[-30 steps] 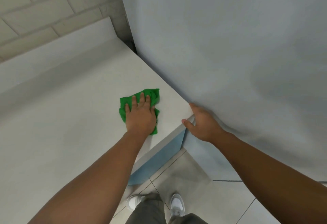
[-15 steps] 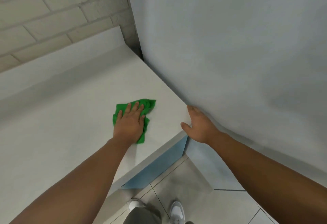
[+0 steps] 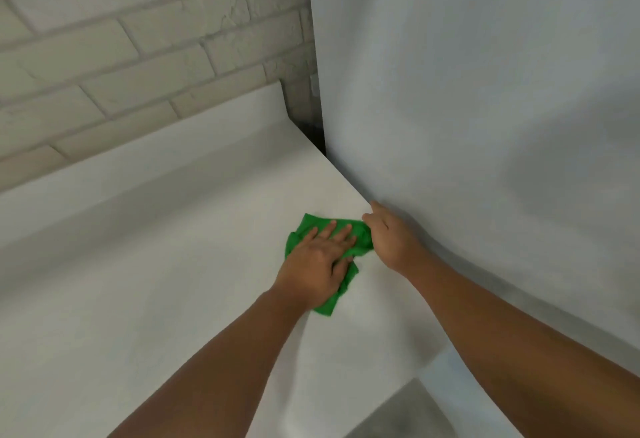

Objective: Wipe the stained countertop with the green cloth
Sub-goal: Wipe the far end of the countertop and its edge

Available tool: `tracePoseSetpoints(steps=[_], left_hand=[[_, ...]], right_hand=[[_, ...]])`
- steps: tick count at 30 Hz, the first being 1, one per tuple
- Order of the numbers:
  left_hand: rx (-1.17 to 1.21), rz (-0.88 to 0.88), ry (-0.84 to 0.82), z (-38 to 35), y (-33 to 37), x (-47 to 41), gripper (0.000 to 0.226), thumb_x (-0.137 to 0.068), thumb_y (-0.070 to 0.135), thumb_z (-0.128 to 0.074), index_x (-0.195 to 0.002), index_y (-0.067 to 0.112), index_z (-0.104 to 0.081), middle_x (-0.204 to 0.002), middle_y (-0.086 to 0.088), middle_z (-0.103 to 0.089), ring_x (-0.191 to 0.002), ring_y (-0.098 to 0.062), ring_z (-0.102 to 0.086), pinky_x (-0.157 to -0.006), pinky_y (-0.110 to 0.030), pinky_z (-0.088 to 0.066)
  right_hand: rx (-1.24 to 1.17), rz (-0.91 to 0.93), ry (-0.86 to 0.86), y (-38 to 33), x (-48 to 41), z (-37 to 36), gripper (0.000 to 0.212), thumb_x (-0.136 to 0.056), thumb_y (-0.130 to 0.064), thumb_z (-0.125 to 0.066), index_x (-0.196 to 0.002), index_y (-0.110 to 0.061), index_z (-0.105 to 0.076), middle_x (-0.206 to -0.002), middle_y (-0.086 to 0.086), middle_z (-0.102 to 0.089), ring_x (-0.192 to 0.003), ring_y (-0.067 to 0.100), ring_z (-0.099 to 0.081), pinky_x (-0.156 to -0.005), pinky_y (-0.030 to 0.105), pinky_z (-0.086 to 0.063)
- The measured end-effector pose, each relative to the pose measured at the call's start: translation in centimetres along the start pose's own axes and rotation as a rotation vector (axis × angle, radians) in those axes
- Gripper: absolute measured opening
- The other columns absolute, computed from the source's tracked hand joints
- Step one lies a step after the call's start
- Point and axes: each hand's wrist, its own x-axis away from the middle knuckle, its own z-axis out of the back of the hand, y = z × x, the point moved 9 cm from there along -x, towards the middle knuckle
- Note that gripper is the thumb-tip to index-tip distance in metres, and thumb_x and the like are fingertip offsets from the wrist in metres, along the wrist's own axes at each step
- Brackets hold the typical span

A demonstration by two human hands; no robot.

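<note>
The green cloth [image 3: 346, 254] lies crumpled on the pale desk [image 3: 156, 299], near its right edge beside the tall white panel [image 3: 485, 108]. The left hand [image 3: 317, 266] presses flat on it, fingers spread, its grip open. The right hand [image 3: 389, 237] rests at the cloth's right end against the panel; I cannot tell whether its grip is closed. A brick wall [image 3: 138, 39] stands at the far side.

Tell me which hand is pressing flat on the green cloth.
The left hand, fingers spread flat on the green cloth. The right hand only meets the cloth's far edge, beside the grey panel.
</note>
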Motion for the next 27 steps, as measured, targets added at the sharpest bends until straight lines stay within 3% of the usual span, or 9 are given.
tracePoseSetpoints(steps=[5, 10, 14, 18, 21, 24, 27], left_hand=[[-0.009, 0.169, 0.070, 1.9, -7.5, -6.4, 0.045, -0.101, 0.028, -0.042, -0.145, 0.023, -0.045, -0.156, 0.006, -0.033, -0.148, -0.018, -0.021, -0.121, -0.039, -0.011], [-0.075, 0.281, 0.119, 3.9, -14.0, -11.6, 0.046, -0.102, 0.029, -0.038, -0.147, 0.023, -0.042, -0.157, 0.005, -0.033, -0.148, -0.020, -0.023, -0.121, -0.040, -0.014], [-0.112, 0.310, 0.092, 5.3, -18.2, -15.1, 0.048, -0.103, 0.032, -0.033, -0.150, 0.024, -0.037, -0.159, 0.004, -0.029, -0.148, -0.021, -0.021, -0.121, -0.040, -0.014], [-0.195, 0.357, 0.046, 6.1, -21.0, -17.5, 0.052, -0.103, 0.035, -0.026, -0.154, 0.024, -0.027, -0.162, 0.005, -0.022, -0.148, -0.020, -0.017, -0.121, -0.041, -0.013], [-0.207, 0.393, 0.009, 5.9, -21.2, -17.1, 0.054, -0.103, 0.036, -0.023, -0.155, 0.024, -0.020, -0.163, 0.003, -0.016, -0.150, -0.021, -0.013, -0.121, -0.044, -0.012], [-0.188, 0.468, 0.038, 6.8, -23.0, -14.0, 0.054, -0.103, 0.034, -0.023, -0.155, 0.023, -0.019, -0.163, 0.003, -0.015, -0.150, -0.021, -0.012, -0.122, -0.044, -0.010], [-0.177, 0.579, 0.079, 8.5, -26.5, -8.6, 0.053, -0.103, 0.033, -0.025, -0.155, 0.022, -0.021, -0.163, 0.004, -0.017, -0.150, -0.019, -0.014, -0.121, -0.041, -0.010]], right_hand=[[0.101, 0.081, -0.063, -3.3, -5.3, -2.7, 0.042, -0.102, -0.024, -0.037, -0.135, -0.001, -0.047, -0.144, 0.015, -0.047, -0.135, 0.028, -0.040, -0.114, 0.037, -0.028], [0.211, 0.151, -0.004, -6.5, -9.8, -4.6, 0.048, -0.102, -0.036, -0.036, -0.143, -0.011, -0.041, -0.143, 0.009, -0.047, -0.131, 0.027, -0.043, -0.105, 0.035, -0.035], [0.295, 0.150, -0.001, -7.2, -12.5, -6.2, 0.040, -0.101, -0.033, -0.036, -0.130, -0.008, -0.048, -0.135, 0.011, -0.052, -0.124, 0.028, -0.046, -0.096, 0.032, -0.035], [0.473, 0.161, -0.003, -7.3, -12.8, -7.1, 0.062, -0.100, -0.042, -0.033, -0.149, -0.005, -0.025, -0.155, 0.013, -0.029, -0.142, 0.026, -0.027, -0.115, 0.037, -0.024], [0.609, 0.197, 0.026, -7.9, -12.3, -7.5, 0.066, -0.100, -0.042, -0.032, -0.152, -0.003, -0.018, -0.159, 0.015, -0.022, -0.147, 0.026, -0.018, -0.120, 0.039, -0.014], [0.682, 0.244, 0.031, -9.8, -11.4, -8.4, 0.065, -0.098, -0.046, -0.031, -0.148, -0.006, -0.027, -0.154, 0.010, -0.033, -0.141, 0.030, -0.027, -0.115, 0.045, -0.025], [0.774, 0.251, 0.013, -11.5, -10.8, -9.5, 0.068, -0.095, -0.051, -0.031, -0.149, -0.011, -0.025, -0.155, 0.007, -0.029, -0.141, 0.028, -0.027, -0.113, 0.050, -0.027]])
